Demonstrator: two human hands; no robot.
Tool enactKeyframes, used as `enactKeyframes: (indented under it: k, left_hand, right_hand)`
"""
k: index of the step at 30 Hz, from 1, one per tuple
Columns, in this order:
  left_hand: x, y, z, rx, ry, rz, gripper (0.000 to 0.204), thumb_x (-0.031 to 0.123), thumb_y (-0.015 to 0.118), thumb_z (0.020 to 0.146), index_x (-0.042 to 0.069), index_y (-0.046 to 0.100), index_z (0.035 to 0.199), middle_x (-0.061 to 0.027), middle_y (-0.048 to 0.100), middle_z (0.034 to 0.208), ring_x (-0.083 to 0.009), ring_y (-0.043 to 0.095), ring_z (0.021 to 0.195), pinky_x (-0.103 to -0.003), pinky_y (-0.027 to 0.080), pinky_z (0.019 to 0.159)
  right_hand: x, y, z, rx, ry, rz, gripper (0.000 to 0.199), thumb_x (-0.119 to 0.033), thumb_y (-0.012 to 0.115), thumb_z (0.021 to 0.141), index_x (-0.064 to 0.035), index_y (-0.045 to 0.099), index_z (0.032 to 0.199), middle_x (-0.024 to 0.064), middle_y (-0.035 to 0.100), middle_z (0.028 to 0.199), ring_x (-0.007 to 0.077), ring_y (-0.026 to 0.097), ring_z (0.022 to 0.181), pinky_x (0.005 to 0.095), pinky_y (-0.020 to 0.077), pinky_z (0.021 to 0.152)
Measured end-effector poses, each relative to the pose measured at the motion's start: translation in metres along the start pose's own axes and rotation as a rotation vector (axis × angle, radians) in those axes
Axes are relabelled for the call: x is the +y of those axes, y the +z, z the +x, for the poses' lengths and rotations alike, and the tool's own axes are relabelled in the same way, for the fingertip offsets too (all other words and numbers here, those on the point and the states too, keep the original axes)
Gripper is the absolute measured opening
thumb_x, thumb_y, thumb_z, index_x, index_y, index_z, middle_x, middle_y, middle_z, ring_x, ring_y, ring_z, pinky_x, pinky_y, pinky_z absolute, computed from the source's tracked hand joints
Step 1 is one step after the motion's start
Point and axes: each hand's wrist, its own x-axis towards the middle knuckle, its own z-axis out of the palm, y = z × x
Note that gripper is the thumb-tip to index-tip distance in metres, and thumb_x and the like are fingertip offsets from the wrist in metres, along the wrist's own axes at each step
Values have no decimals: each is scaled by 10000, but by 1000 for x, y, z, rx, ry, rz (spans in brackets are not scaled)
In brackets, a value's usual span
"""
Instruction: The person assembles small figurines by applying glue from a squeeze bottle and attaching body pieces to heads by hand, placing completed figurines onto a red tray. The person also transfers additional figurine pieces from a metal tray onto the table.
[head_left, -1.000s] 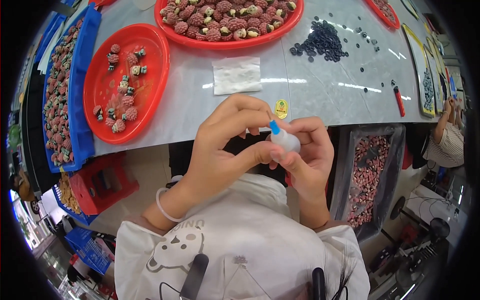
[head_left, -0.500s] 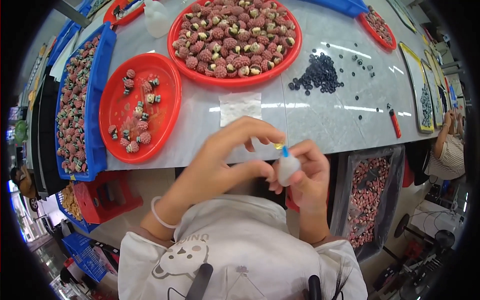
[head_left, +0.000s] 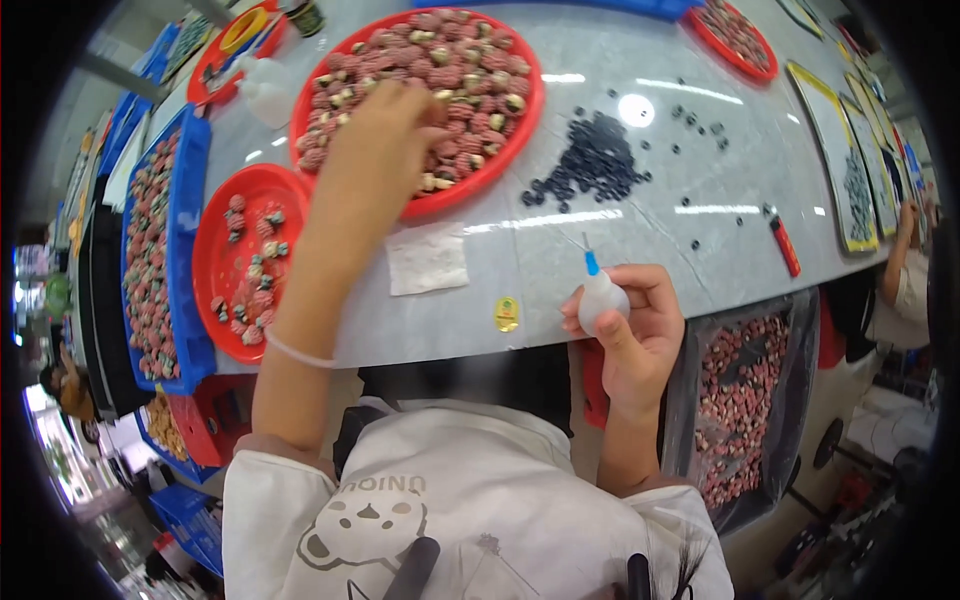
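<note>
My right hand (head_left: 645,345) grips a small white squeeze bottle (head_left: 603,298), its blue needle tip pointing up and away from me. My left arm stretches across the table, and my left hand (head_left: 380,135) is over the large round red tray (head_left: 536,95), at its heap of pink, knobbly little figures (head_left: 465,75) with cream and dark parts. The left fingers point down among the figures and are partly hidden, so I cannot tell what they hold. A folded white cloth (head_left: 428,262) lies on the table between my hands.
A smaller red tray (head_left: 210,300) with several figures and a full blue crate (head_left: 190,250) stand left. Small black rings (head_left: 595,165) lie scattered right of the large tray, near a red-handled tool (head_left: 784,246). A lined bin (head_left: 740,410) sits low right. Another person (head_left: 905,270) works far right.
My left hand has left the bottle and reached forward and left to the large tray. My right hand keeps the bottle, now slightly farther right. The whole view has shifted.
</note>
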Motion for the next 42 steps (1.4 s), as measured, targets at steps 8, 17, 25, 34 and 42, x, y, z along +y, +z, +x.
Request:
enactKeyframes:
  k: [8, 17, 25, 34, 42]
  left_hand:
    - [31, -25, -71, -76, -106, -1085, 220, 157, 594, 821, -19, 518, 930, -79, 496, 848, -161, 516, 746, -251, 418, 678]
    - [22, 4, -133, -40, -370, -1320, 297, 168, 653, 768, -27, 537, 960, -127, 534, 912, -196, 542, 839, -296, 429, 759]
    - [8, 3, -132, -87, -401, -1680, 281, 87, 612, 807, -66, 517, 1023, -150, 561, 1006, -200, 595, 876, -293, 496, 781]
    - [1, 4, -128, -77, -371, -1743, 278, 36, 609, 798, -74, 515, 1035, -148, 559, 1015, -197, 591, 888, -293, 500, 785]
    - [10, 1, -124, -111, -481, -1579, 408, 277, 680, 750, -15, 523, 987, -140, 542, 963, -189, 583, 822, -235, 499, 640]
  right_hand:
    - [-13, -29, -10, 34, -37, 64, 399, -184, 708, 736, 39, 519, 1007, 141, 600, 855, 155, 588, 677, 241, 474, 594]
    - [-12, -28, -25, 63, -1, 208, 387, -71, 760, 647, 8, 523, 943, 123, 597, 881, 161, 573, 790, 266, 466, 707]
    - [-20, 20, 9, -122, -115, -287, 478, -386, 634, 779, 20, 506, 997, 163, 532, 931, 174, 506, 808, 199, 392, 600]
    - [-23, 38, 30, -236, -137, -518, 487, -402, 552, 827, 54, 506, 995, 173, 556, 867, 161, 533, 749, 175, 328, 473]
    - [-31, 47, 24, -230, -280, -653, 469, -347, 574, 817, 88, 500, 975, 186, 545, 843, 205, 527, 792, 258, 419, 590]
